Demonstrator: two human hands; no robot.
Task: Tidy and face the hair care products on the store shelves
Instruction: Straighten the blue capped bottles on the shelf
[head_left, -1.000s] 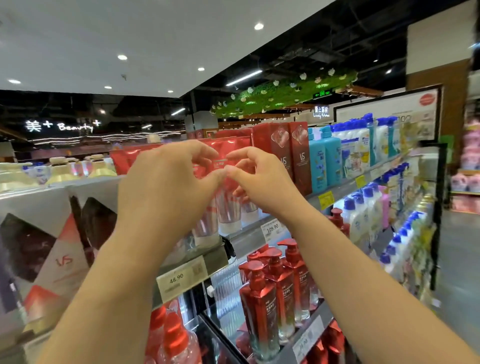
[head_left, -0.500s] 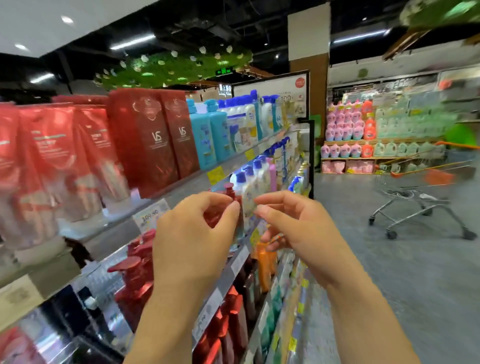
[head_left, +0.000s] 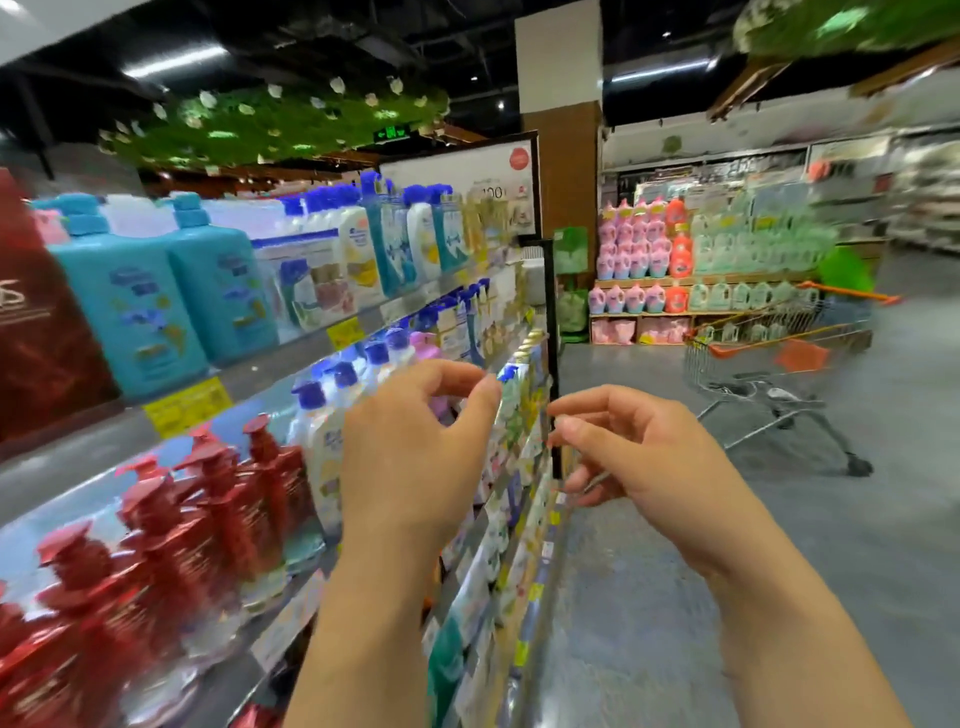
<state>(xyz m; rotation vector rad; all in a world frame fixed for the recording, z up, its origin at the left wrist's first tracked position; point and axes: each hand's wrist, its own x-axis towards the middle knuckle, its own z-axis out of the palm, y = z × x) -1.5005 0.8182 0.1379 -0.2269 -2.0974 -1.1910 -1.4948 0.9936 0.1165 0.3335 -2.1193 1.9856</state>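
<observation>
Red pump bottles (head_left: 171, 525) crowd the front edge of the middle shelf (head_left: 78, 467), white blue-capped bottles (head_left: 332, 415) just beside them. Left hand (head_left: 410, 457) hovers before these, fingers loosely curled, holding nothing. Right hand (head_left: 639, 462) hangs over the aisle, likewise loosely curled and holding nothing. Risk: a sweeping reach could clip the tall pump heads and topple neighbours off the edge. View is blurred

Top shelf's got big teal plastic bottles (head_left: 130, 306) next to a dark red box (head_left: 36, 332), glossy red pump bottles (head_left: 218, 493) below, then white bottles with blue caps (head_left: 324, 431). Yellow price tags (head_left: 187, 405) too.
</observation>
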